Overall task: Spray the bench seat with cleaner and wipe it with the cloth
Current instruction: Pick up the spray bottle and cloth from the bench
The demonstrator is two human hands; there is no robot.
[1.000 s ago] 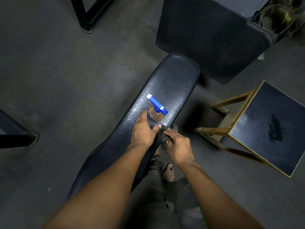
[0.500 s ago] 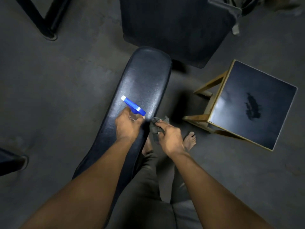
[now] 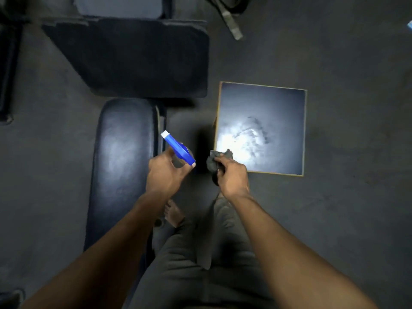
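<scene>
The spray bottle point(image 3: 178, 149), standing on the bench seat point(image 3: 121, 157) a second ago, is now lifted clear, gripped by the left hand point(image 3: 166, 172) off the pad's edge at three o'clock. The cloth point(image 3: 215, 163) is bunched in the right hand point(image 3: 231, 175). Beyond, at one o'clock, the stool point(image 3: 278, 112) is seen. Spraying is judged imminent; wiping is not begun.

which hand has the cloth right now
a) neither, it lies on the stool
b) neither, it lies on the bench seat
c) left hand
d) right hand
d: the right hand grips the dark cloth in the air near the stool's corner, while the left hand holds the blue spray bottle.
</scene>
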